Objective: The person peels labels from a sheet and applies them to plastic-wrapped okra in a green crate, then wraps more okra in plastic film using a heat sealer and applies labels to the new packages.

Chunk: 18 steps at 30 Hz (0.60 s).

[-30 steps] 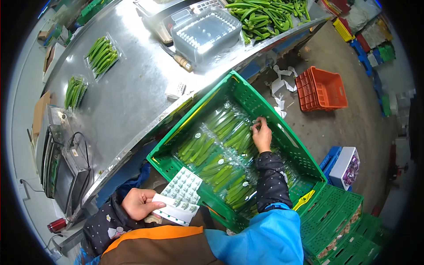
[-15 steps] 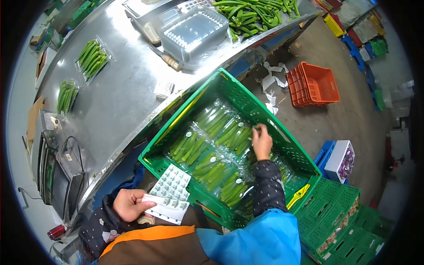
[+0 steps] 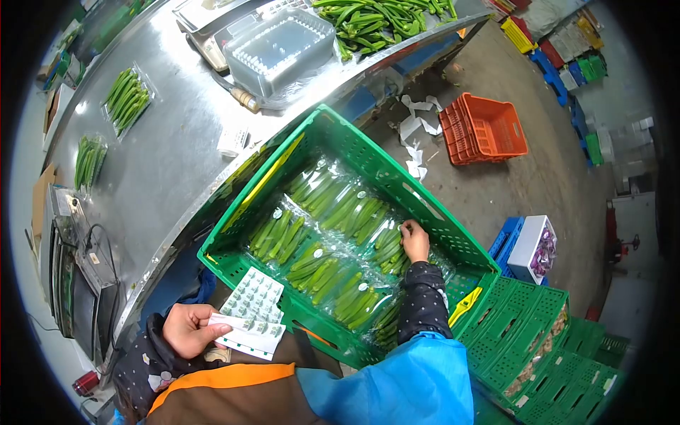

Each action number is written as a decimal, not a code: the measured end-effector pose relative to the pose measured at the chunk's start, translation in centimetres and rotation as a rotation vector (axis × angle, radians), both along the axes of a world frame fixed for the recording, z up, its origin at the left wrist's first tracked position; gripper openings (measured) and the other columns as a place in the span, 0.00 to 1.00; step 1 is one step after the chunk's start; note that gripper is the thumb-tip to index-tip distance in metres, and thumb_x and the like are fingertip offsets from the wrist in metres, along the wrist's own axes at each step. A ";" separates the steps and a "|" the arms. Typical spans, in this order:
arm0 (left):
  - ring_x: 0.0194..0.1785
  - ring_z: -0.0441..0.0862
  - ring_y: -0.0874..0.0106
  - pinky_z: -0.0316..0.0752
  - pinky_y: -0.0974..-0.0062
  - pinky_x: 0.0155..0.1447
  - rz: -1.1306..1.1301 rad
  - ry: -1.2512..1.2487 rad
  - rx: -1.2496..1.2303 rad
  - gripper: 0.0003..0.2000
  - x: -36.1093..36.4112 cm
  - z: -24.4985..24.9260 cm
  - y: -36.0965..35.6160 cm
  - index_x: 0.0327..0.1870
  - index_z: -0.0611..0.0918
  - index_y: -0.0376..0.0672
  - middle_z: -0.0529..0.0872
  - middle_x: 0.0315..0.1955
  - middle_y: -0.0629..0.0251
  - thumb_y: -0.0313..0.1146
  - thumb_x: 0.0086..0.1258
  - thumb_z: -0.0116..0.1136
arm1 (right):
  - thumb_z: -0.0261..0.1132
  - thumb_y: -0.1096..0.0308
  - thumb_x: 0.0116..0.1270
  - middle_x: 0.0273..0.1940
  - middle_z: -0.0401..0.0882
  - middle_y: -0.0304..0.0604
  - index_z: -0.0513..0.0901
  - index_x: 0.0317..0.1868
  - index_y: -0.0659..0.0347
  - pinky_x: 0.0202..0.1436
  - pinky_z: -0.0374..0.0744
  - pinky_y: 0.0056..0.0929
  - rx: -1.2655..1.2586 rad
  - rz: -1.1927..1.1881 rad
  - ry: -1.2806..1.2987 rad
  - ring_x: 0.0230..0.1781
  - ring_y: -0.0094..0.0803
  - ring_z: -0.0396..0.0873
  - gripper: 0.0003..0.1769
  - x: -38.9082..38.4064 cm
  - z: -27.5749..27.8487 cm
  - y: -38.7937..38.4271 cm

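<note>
My left hand pinches a folded sheet of stickers, with rows of small green-and-white labels, beside the near left side of a green crate. Inside the crate lie several clear-wrapped packs of okra, most with a small round label on the film. My right hand is inside the crate, its fingertips drawn together and touching the top of an okra pack near the right wall. Whatever sits under those fingertips is hidden.
Left of the crate runs a metal table with wrapped okra packs, a clear plastic tub and loose okra. Orange crates stand on the floor beyond. Stacked green crates are at the right.
My right hand has moved nearer along the crate's right side, down onto an okra pack. The view has shifted slightly, while my left hand keeps hold of the sticker sheet.
</note>
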<state>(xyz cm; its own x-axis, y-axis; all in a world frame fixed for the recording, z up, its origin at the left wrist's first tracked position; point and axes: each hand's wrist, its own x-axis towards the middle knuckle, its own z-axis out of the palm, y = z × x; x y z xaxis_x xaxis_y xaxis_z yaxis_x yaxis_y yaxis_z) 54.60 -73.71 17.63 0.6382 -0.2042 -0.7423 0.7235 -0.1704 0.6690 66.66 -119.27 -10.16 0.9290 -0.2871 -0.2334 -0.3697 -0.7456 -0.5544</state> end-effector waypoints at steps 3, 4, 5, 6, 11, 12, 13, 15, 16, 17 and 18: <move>0.31 0.80 0.78 0.75 0.83 0.35 0.004 -0.004 -0.009 0.06 0.2 0.3 -0.3 0.37 0.79 0.25 0.84 0.29 0.57 0.21 0.64 0.55 | 0.62 0.60 0.58 0.25 0.79 0.49 0.81 0.35 0.48 0.37 0.74 0.43 -0.246 -0.020 -0.125 0.29 0.50 0.79 0.06 0.1 -0.3 0.9; 0.28 0.79 0.82 0.73 0.86 0.32 0.005 -0.014 -0.016 0.06 0.3 0.5 -0.6 0.36 0.79 0.26 0.84 0.26 0.60 0.23 0.65 0.56 | 0.62 0.63 0.58 0.23 0.79 0.48 0.82 0.34 0.52 0.34 0.74 0.37 -0.316 -0.056 -0.192 0.26 0.43 0.79 0.06 0.2 -0.6 1.1; 0.28 0.79 0.82 0.73 0.86 0.32 0.005 -0.016 -0.015 0.06 0.5 0.7 -0.7 0.36 0.79 0.26 0.84 0.26 0.60 0.23 0.65 0.56 | 0.63 0.65 0.58 0.21 0.78 0.47 0.82 0.34 0.55 0.31 0.74 0.31 -0.386 -0.093 -0.260 0.23 0.36 0.79 0.06 0.2 -0.7 1.4; 0.28 0.79 0.82 0.73 0.86 0.32 -0.026 -0.033 -0.014 0.06 0.9 1.0 -0.9 0.35 0.79 0.27 0.84 0.26 0.60 0.23 0.64 0.56 | 0.63 0.65 0.58 0.21 0.78 0.47 0.82 0.34 0.55 0.31 0.74 0.31 -0.384 -0.093 -0.263 0.23 0.36 0.79 0.06 0.3 -0.2 1.9; 0.27 0.80 0.79 0.75 0.83 0.32 -0.085 -0.103 0.058 0.07 2.4 2.0 -2.2 0.36 0.80 0.27 0.84 0.26 0.59 0.23 0.65 0.55 | 0.58 0.67 0.66 0.26 0.77 0.33 0.80 0.40 0.67 0.25 0.68 0.17 0.778 -0.090 -0.246 0.25 0.15 0.73 0.11 -1.2 11.7 11.2; 0.26 0.80 0.80 0.74 0.83 0.30 -0.070 -0.146 0.051 0.07 2.3 1.5 -2.3 0.36 0.80 0.27 0.84 0.24 0.60 0.24 0.65 0.55 | 0.57 0.69 0.66 0.30 0.77 0.35 0.80 0.41 0.66 0.33 0.71 0.18 0.818 -0.025 -0.068 0.32 0.17 0.74 0.09 -2.4 16.1 13.9; 0.25 0.80 0.80 0.74 0.83 0.30 -0.111 -0.177 0.089 0.07 2.5 1.7 -2.5 0.36 0.81 0.27 0.84 0.24 0.61 0.24 0.65 0.55 | 0.57 0.72 0.64 0.36 0.77 0.40 0.80 0.43 0.64 0.43 0.72 0.23 0.885 0.224 -0.114 0.38 0.24 0.75 0.09 -3.6 18.5 15.7; 0.25 0.79 0.81 0.73 0.83 0.28 -0.136 -0.224 0.099 0.07 2.6 1.6 -2.8 0.35 0.81 0.28 0.83 0.23 0.62 0.25 0.65 0.55 | 0.62 0.70 0.57 0.40 0.78 0.44 0.80 0.44 0.58 0.49 0.71 0.30 0.783 0.641 -0.160 0.44 0.37 0.74 0.13 -5.2 22.0 18.3; 0.22 0.81 0.80 0.74 0.83 0.26 -0.164 -0.297 0.117 0.07 2.6 1.2 -2.7 0.35 0.82 0.32 0.84 0.20 0.60 0.29 0.64 0.57 | 0.66 0.67 0.54 0.41 0.78 0.44 0.81 0.43 0.58 0.48 0.71 0.30 0.746 0.725 -0.194 0.44 0.37 0.74 0.14 -5.8 23.1 19.4; 0.21 0.81 0.80 0.74 0.83 0.26 -0.174 -0.302 0.117 0.07 2.6 1.3 -2.8 0.35 0.82 0.32 0.83 0.20 0.60 0.28 0.65 0.57 | 0.68 0.69 0.51 0.39 0.79 0.43 0.82 0.41 0.60 0.46 0.71 0.30 0.774 0.704 -0.197 0.40 0.35 0.74 0.14 -6.5 23.5 20.2; 0.21 0.81 0.80 0.74 0.83 0.25 -0.185 -0.306 0.115 0.07 2.6 1.4 -2.9 0.34 0.82 0.32 0.83 0.20 0.59 0.28 0.65 0.57 | 0.70 0.71 0.48 0.37 0.79 0.43 0.83 0.39 0.62 0.44 0.71 0.29 0.799 0.683 -0.199 0.37 0.33 0.75 0.14 -7.1 23.7 20.8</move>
